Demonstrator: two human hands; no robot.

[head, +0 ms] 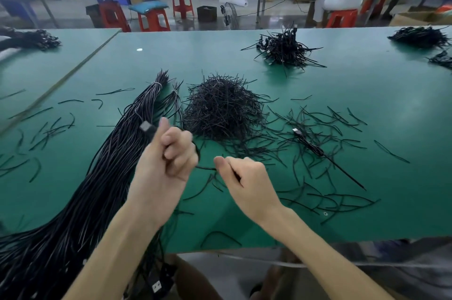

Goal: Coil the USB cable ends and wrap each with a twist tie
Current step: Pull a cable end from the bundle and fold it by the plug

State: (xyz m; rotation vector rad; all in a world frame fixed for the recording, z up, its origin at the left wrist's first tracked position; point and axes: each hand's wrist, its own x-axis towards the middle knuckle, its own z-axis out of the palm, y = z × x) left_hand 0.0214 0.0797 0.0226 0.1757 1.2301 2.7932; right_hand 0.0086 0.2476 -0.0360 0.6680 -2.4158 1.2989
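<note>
My left hand (171,152) is curled tight round the USB cable end (147,128), plug poking out the top. My right hand (244,177) pinches a twist tie (206,168) just beside it, near the table's (367,103) front edge.

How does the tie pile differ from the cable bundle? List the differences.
The tie pile is short pieces heaped criss-cross in a mound; the cable bundle is long strands lying side by side. The pile is loose; the bundle is bound near its far end by a pale band. The pile sits wholly on the table; the bundle runs off its near edge. Both are black.
</note>
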